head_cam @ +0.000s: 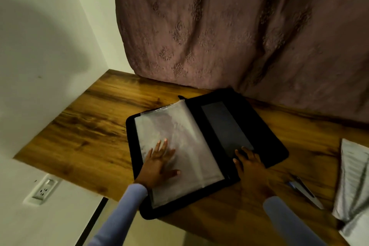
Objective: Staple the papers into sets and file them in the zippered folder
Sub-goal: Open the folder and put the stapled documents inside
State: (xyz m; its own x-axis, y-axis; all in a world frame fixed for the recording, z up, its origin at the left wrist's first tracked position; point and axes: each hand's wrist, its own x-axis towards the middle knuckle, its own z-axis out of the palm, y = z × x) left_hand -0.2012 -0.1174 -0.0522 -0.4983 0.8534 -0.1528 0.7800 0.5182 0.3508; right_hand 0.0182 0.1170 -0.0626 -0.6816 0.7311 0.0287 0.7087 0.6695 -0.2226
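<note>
A black zippered folder (265,126) lies spread open on the wooden desk (83,126). Its left half holds clear plastic sleeves (189,136). My left hand (157,163) rests flat on the sleeves with its fingers spread. My right hand (251,168) presses on the lower edge of the folder's right half, fingers apart, near a dark inner pocket (225,126). Loose printed papers (353,183) lie at the desk's right edge. A stapler (305,190) with a metal tip lies between the folder and the papers.
A mauve patterned curtain (239,26) hangs down onto the back of the desk. A white wall stands to the left, with a wall socket (43,189) below the desk's left edge. The folder's near corner overhangs the desk's front edge.
</note>
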